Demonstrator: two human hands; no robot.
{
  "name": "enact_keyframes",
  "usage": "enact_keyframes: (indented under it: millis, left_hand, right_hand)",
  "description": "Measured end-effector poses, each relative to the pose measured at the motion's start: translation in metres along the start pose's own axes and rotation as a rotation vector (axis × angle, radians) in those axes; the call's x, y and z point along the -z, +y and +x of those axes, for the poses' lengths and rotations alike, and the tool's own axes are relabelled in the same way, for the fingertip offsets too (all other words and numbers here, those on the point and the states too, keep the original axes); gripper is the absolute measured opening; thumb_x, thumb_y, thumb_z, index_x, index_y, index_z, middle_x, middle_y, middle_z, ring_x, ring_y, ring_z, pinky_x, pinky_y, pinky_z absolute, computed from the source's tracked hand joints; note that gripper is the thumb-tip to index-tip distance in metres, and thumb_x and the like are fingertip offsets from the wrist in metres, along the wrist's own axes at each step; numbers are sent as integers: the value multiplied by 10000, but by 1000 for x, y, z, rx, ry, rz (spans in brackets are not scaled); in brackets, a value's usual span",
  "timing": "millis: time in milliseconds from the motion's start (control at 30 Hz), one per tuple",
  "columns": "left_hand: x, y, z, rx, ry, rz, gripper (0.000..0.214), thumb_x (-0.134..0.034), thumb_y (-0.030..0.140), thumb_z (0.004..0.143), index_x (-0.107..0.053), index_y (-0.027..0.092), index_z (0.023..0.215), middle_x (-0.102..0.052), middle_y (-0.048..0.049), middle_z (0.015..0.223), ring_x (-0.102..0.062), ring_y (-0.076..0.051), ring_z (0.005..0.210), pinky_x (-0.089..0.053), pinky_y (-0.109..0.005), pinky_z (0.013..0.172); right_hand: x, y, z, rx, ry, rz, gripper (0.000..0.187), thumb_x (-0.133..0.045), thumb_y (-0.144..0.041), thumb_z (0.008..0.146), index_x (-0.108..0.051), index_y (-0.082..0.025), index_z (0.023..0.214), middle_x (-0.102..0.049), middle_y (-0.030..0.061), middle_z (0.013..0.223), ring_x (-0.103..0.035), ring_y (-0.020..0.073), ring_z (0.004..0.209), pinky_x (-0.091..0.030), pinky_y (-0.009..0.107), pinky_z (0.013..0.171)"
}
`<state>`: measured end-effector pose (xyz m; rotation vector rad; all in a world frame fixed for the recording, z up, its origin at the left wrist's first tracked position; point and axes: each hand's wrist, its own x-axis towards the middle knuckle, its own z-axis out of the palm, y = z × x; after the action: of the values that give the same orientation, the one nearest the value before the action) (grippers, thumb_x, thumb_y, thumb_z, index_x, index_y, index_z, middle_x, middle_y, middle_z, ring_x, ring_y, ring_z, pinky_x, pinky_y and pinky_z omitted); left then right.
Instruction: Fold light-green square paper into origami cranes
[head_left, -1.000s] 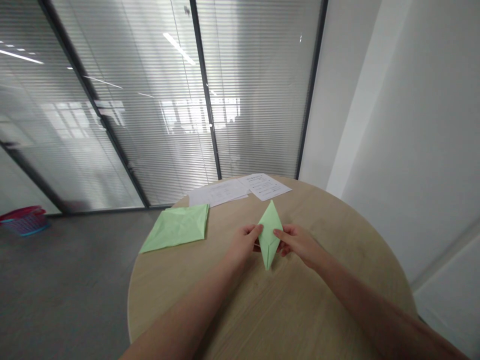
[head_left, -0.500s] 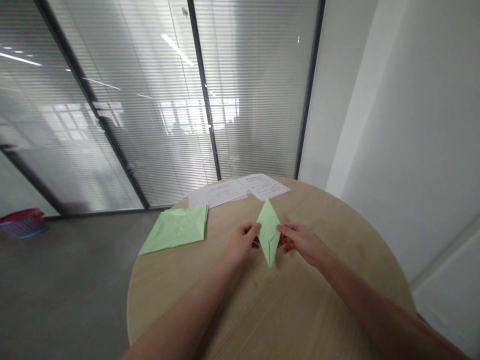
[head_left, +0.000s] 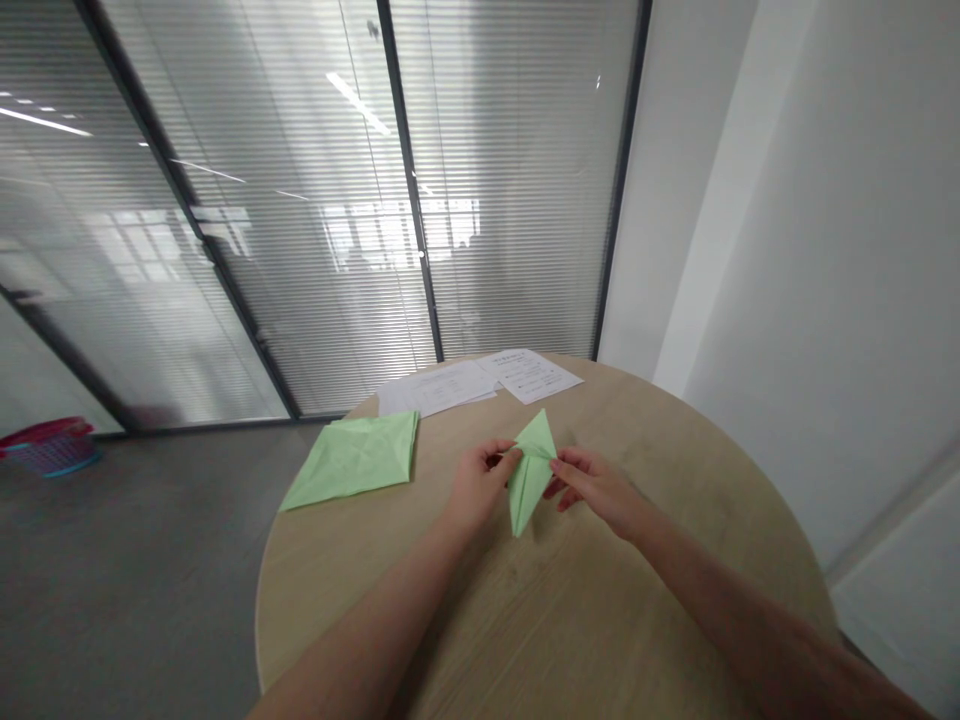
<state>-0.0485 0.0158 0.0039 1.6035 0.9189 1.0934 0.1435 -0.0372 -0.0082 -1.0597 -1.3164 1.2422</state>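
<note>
A folded piece of light green paper (head_left: 531, 480), shaped like a narrow diamond with a crease across its middle, is held just above the table. My left hand (head_left: 480, 482) pinches its left edge between thumb and fingers. On the opposite edge, my right hand (head_left: 596, 490) grips the paper with the thumb in front; its lower fingers curl loosely behind. Left of my hands, a larger folded green sheet (head_left: 360, 458) lies flat on the table.
The round wooden table (head_left: 615, 620) carries printed white sheets (head_left: 442, 388) along its far edge. Glass panels with blinds (head_left: 517, 200) stand behind it, and a white wall (head_left: 840, 280) rises at the right. A red and blue basket (head_left: 52, 447) sits on the floor, far left.
The green paper's flat diamond has turned and tilted, its lower tip swinging left, and a crease now shows across the middle. Both hands keep hold of it.
</note>
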Motion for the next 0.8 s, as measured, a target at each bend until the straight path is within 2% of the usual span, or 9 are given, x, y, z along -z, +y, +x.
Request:
enact_keyframes:
  millis: [100, 267, 367, 433, 500, 600, 800]
  left_hand:
    - [-1, 4, -2, 19, 15, -4, 329, -706, 466, 798, -731, 138, 802, -686, -41, 702, -607, -156, 631, -503, -276, 600]
    - [-8, 6, -5, 18, 72, -97, 296, -753, 429, 753, -635, 170, 834, -642, 1, 677, -601, -142, 604, -518, -249, 535]
    - [-11, 4, -6, -7, 85, -129, 285, -754, 391, 747, -554, 194, 797, -586, 37, 633, -573, -128, 566, -519, -238, 503]
    - [-10, 4, -5, -22, 72, -101, 231, -725, 359, 766, -571, 186, 777, -588, 26, 652, -575, -129, 584, -524, -239, 510]
    - [-9, 4, -4, -19, 59, -61, 161, -680, 322, 795, -648, 167, 827, -617, 2, 696, -589, -137, 621, -535, -250, 540]
    - [-7, 6, -4, 14, 39, -22, 214, -636, 288, 828, -729, 152, 965, -649, -20, 737, -598, -143, 648, -544, -271, 592]
    - [-5, 3, -6, 20, -50, 28, 370, -691, 362, 839, -720, 137, 1132, -667, -40, 778, -620, -161, 691, -535, -302, 656]
  right_hand:
    - [-2, 1, 1, 26, 35, -33, 394, -724, -491, 805, -650, -204, 1065, -740, 55, 886, -706, 185, 737, -542, 256, 557]
    - [2, 6, 5, 56, 190, 47, 457, -760, -368, 764, -491, -269, 1120, -697, -16, 778, -695, 189, 677, -572, 287, 565]
    - [4, 8, 6, 95, 185, 38, 371, -727, -369, 792, -504, -280, 1074, -682, -20, 791, -687, 183, 670, -574, 294, 571]
    - [4, 9, 6, 128, 172, -5, 304, -699, -394, 814, -546, -271, 1046, -681, -5, 832, -679, 177, 677, -569, 294, 572]
    - [4, 10, 6, 153, 165, -64, 289, -680, -422, 824, -601, -253, 1045, -677, 12, 858, -663, 173, 682, -564, 297, 571]
    - [3, 10, 6, 157, 162, -142, 333, -665, -442, 836, -672, -240, 1100, -662, 20, 829, -627, 167, 668, -546, 292, 564]
    - [1, 9, 3, 97, 137, -147, 342, -684, -466, 845, -683, -270, 1125, -671, 23, 801, -649, 191, 703, -506, 282, 565]
